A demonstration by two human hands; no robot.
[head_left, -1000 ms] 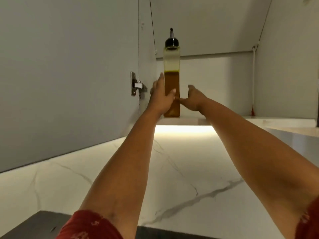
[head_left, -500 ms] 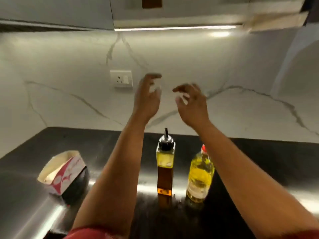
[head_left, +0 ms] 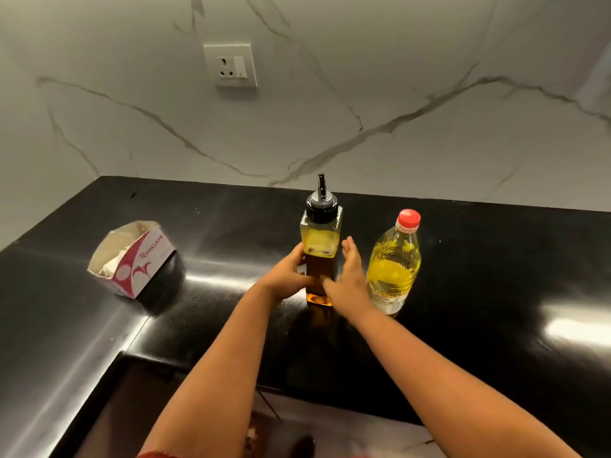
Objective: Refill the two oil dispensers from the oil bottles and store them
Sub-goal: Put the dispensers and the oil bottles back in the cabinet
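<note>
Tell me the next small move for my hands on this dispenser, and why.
Probably close the right hand onto the oil dispenser and lift it. The left hand already grips its side, the right lies flat against it, and the black pour cap is on, so it looks ready to store.

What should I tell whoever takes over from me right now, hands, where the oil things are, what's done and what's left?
Left hand: fingers curled round the dispenser, low on its left side.
Right hand: fingers straight, against the dispenser's right side, not gripping.
The dispenser stands upright on the black counter, spout cap on, amber oil most of the way up.
The oil bottle stands just right of it, red cap on, yellow oil inside.
Done: this dispenser looks filled and capped.
Left: lift it and store it. Only one dispenser is in view, so check the second.
A tissue box sits to the left.
</note>
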